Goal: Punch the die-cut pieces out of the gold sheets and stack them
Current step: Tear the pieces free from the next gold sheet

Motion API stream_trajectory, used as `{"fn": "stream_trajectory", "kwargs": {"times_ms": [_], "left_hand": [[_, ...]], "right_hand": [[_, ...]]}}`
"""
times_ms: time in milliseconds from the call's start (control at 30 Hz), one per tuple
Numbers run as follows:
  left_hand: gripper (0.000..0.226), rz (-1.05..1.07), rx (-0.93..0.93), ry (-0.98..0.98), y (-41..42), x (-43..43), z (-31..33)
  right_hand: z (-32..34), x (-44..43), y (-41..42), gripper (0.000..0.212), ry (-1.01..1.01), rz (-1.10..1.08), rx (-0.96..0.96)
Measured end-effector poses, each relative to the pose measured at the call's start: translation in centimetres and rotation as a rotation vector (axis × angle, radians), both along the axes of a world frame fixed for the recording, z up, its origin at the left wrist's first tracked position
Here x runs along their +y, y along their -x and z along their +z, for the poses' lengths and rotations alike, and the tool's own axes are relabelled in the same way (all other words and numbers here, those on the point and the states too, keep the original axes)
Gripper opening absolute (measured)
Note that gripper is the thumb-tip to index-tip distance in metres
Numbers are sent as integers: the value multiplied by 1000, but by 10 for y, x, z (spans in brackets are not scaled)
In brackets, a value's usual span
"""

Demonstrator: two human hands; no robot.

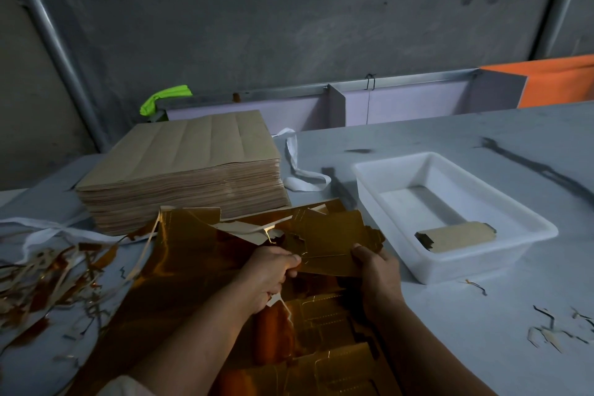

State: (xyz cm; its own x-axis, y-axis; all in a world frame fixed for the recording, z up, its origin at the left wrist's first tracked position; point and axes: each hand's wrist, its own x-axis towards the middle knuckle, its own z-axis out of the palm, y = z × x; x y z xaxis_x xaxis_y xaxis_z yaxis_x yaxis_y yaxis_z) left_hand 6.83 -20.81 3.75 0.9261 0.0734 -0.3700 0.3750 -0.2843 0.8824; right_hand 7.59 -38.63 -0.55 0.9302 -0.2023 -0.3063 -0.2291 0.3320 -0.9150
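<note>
Gold piece, die-cut, is held up between our hands over the gold sheet at the near edge of the tabletop; our left hand pinches its left side, our right hand grips its right edge; the white tray to the right holds finished pieces; a brown stack stands behind the sheet; scraps litter the left edge.

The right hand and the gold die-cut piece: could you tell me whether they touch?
Touching. The head view shows the right hand pinching the gold die-cut piece at its right edge.
</note>
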Motion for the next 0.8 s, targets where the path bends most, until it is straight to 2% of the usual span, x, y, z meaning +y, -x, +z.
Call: {"fn": "stream_trajectory", "kwargs": {"times_ms": [233,600,800], "left_hand": [[9,42,-13,-73,-2,9,2],[16,295,-21,43,-7,16,1],[17,265,-70,60,-11,14,0]], "right_hand": [[1,-1,2,5,-25,-4,7],[5,-1,4,7,-32,-10,5],[6,-1,6,4,-32,2,2]]}}
